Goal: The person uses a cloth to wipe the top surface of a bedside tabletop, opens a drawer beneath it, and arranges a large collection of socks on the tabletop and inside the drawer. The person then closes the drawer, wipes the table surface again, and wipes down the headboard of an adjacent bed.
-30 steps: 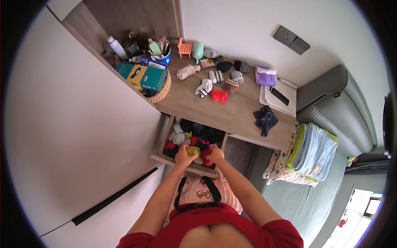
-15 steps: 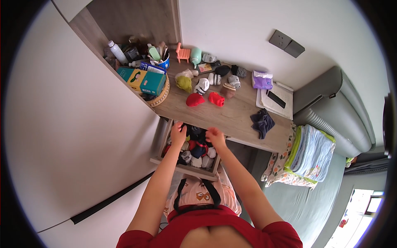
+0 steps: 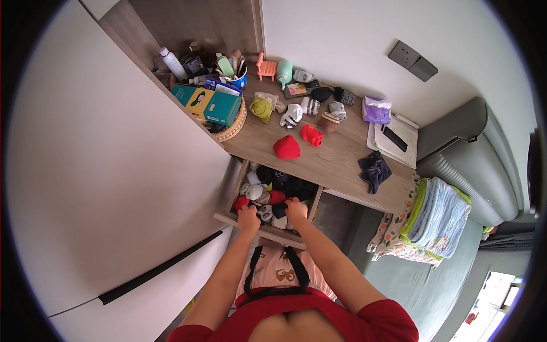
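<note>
An open drawer [image 3: 226, 214] under the desk is packed with rolled socks in black, white, grey and red. Both hands reach into its front part. My left hand [image 3: 248, 218] is curled down at the front left, beside a red sock [image 3: 241, 203] and a grey-white rolled sock [image 3: 265, 213]. My right hand [image 3: 296, 210] has bent fingers by a dark blue sock [image 3: 280, 210]. What the fingertips hold is hidden. On the desk lie a red sock bundle [image 3: 286, 147], a smaller red one [image 3: 311, 135], a yellow-green one [image 3: 261, 109] and a black-and-white one [image 3: 292, 115].
A round basket [image 3: 233, 129] with a teal box [image 3: 219, 108] stands at the desk's left. Dark cloth [image 3: 374, 171], a notebook [image 3: 390, 147] with a phone [image 3: 395, 138], and a purple pack [image 3: 376, 109] lie right. Folded bedding [image 3: 436, 214] rests on the bed.
Both hands have moved from the drawer's back toward its front, uncovering black socks behind. The view has shifted slightly. The larger red sock bundle sits a little nearer the desk's front edge.
</note>
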`<state>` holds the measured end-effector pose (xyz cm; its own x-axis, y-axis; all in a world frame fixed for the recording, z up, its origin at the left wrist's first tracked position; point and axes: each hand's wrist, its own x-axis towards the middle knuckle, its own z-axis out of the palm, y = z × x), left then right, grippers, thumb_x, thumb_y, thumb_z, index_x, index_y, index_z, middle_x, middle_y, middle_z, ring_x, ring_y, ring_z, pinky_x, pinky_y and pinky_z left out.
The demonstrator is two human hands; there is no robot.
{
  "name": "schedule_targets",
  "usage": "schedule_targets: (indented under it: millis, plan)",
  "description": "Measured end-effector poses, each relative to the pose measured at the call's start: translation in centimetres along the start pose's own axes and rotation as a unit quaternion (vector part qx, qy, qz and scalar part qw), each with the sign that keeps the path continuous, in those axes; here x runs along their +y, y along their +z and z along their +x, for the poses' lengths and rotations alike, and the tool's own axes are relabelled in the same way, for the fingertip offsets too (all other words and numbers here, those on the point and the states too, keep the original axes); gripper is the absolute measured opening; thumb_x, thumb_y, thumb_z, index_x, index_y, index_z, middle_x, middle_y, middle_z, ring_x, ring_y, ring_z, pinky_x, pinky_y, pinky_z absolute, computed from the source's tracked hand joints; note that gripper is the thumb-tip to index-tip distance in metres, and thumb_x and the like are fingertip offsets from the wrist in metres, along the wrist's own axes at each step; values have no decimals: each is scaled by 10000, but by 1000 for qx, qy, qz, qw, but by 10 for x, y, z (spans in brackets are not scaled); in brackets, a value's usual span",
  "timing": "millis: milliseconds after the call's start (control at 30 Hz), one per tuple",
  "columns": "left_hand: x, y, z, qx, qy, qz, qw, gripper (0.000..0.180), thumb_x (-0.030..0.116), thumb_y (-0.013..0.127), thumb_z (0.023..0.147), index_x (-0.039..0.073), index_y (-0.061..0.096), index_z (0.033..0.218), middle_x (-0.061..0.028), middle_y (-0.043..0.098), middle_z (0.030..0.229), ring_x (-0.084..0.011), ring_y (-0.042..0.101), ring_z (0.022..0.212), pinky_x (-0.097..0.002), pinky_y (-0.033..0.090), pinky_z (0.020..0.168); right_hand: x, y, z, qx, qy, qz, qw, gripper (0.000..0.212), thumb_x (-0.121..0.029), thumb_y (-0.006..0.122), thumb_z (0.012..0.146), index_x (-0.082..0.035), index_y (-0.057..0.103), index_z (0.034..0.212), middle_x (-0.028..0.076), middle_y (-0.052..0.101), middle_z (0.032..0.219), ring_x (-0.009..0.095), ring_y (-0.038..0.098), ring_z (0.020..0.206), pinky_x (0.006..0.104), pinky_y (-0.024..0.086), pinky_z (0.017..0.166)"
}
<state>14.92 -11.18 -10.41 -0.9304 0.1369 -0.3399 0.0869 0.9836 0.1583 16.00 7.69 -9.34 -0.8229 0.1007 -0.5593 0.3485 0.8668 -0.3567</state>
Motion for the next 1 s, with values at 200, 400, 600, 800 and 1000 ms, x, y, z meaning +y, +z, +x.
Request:
schedule_targets:
  millis: [200, 400, 600, 800, 1000]
  plan:
    - [38, -44, 59, -20, -314, -717, 622, 264, 232, 650, 743, 136, 524, 954, -25, 505, 951, -168, 493, 901, -371, 501, 710, 12, -35, 9, 120, 80, 601, 786, 355, -274, 698, 772, 24, 612, 945, 40, 539, 580, 118, 514, 465, 250, 422, 471]
    - [114, -152, 106, -77, -111, -877, 461, 489, 337, 616, 847, 113, 409, 1230, -84, 465, 1165, -254, 531, 1008, -437, 487, 843, -13, -160, 3, 220, 6, 782, 583, 292, -224, 579, 876, -41, 562, 1104, 24, 612, 826, 96, 559, 624, 225, 480, 560]
    - [23, -32, 120, 35, -46, -626, 777, 372, 200, 639, 815, 70, 498, 1133, -114, 537, 1115, -267, 560, 984, -386, 500, 804, 7, -91, 31, 118, 31, 642, 757, 290, -180, 557, 862, -41, 561, 1117, 76, 636, 886, 144, 585, 661, 253, 493, 584]
    - [26, 11, 59, 18, 88, -164, 982, 646, 204, 714, 707, 163, 416, 1278, -191, 419, 1271, -369, 556, 966, -408, 485, 787, 91, 18, 11, 113, 32, 41, 992, 515, -165, 594, 724, -181, 520, 1233, 176, 590, 1058, 334, 604, 843, 410, 502, 777]
    - [5, -4, 42, -69, 10, -68, 995, 755, 311, 737, 704, 320, 324, 1336, -233, 348, 1262, -341, 578, 912, -407, 506, 662, 43, 12, 4, 24, -1, -101, 995, 563, -145, 581, 747, -227, 425, 1282, 156, 509, 1163, 356, 599, 921, 422, 512, 749]
